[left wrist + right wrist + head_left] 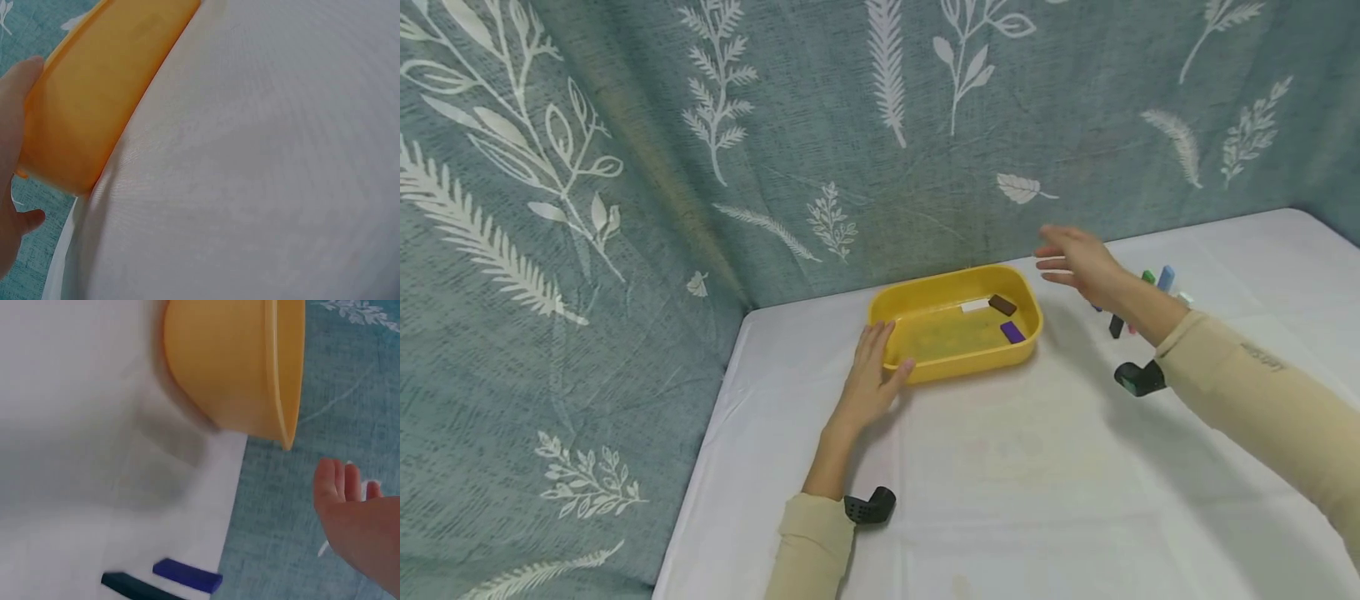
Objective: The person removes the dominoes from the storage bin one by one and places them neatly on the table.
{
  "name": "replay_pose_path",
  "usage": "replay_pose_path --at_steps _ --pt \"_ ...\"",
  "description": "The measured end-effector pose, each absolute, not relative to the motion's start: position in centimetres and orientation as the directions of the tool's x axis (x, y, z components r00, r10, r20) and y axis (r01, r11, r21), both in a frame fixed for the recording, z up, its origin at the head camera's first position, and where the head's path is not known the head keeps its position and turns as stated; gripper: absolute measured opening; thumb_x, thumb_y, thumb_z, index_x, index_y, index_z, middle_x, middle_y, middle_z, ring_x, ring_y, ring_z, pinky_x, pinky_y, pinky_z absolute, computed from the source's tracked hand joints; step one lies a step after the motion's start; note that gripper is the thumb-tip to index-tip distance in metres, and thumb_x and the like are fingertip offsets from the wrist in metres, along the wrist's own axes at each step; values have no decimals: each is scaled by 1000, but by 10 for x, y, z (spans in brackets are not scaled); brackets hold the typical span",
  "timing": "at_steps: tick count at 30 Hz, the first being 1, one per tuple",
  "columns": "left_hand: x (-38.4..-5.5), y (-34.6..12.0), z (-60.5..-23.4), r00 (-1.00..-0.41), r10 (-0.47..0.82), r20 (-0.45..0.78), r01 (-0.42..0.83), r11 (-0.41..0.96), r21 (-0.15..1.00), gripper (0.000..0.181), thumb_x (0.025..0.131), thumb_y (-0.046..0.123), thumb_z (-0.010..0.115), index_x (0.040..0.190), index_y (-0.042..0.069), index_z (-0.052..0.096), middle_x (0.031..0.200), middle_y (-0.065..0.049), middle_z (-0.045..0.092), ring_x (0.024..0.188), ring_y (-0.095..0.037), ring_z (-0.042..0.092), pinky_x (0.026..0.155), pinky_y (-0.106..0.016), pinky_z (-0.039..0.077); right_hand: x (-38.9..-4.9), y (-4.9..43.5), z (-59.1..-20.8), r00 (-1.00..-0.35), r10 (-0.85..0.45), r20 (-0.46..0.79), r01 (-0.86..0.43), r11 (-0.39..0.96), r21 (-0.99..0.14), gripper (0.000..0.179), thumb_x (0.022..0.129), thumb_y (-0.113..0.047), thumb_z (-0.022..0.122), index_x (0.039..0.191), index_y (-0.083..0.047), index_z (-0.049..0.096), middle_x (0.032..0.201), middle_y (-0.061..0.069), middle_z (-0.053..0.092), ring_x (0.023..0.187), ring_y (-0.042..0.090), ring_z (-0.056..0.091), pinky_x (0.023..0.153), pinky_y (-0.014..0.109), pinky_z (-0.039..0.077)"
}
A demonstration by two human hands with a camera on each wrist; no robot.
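A yellow tray [955,371] stands at the back of the table with a white block [975,306], a brown block [1002,305] and a purple block [1012,332] inside. My left hand [868,379] rests at the tray's left end, fingers extended along its rim and thumb spread near the front corner. To the right of the tray, my right hand [1081,265] hovers in the air with nothing in it, its fingers loosely extended. In the right wrist view, that hand [356,515] is apart from the tray's rim [284,400].
Several loose blocks lie right of the tray, partly behind the right forearm, among them a light blue block [1166,278], a green block [1148,276] and a black block [1117,326]. A patterned curtain [820,125] hangs behind the white-covered table [1000,500].
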State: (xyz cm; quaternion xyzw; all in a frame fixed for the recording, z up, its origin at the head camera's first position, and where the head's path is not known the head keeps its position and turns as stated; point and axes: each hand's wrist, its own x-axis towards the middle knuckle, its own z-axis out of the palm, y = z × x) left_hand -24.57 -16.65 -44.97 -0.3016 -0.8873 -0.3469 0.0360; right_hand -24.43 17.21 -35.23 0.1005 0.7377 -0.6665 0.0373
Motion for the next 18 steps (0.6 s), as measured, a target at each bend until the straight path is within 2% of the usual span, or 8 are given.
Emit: replay_pose_path --at_steps 6,10,14,18 --pt "-246 -167 -448 -818 505 274 557 579 595 70 97 50 44 151 9 24 154 -18 19 143 -33 5 109 -58 14 -251 157 -355 -962 -52 -269 269 -4 -963 63 104 -40 32 150 0 17 147 25 30 133 36 33 106 40 32" --pt "-246 -167 -448 -816 510 272 558 574 599 71 97 51 43 151 8 24 154 -19 18 143 -32 4 109 -57 14 -255 149 -356 -939 -117 -323 330 -48 -943 62 104 -41 29 150 -1 19 146 22 30 124 31 41 107 40 31" --pt "-245 -166 -448 -816 512 268 557 574 601 72 97 52 42 151 8 24 154 -19 18 143 -31 3 109 -56 13 -261 144 -360 -915 -184 -358 363 8 -932 62 104 -41 24 150 0 19 141 23 33 119 30 44 106 41 32" --pt "-246 -167 -448 -814 511 275 561 572 598 74 97 55 40 151 8 24 154 -19 19 143 -33 4 110 -56 13 -269 139 -365 -880 -252 -402 389 102 -915 61 105 -38 21 150 3 16 141 27 31 131 38 34 107 44 30"
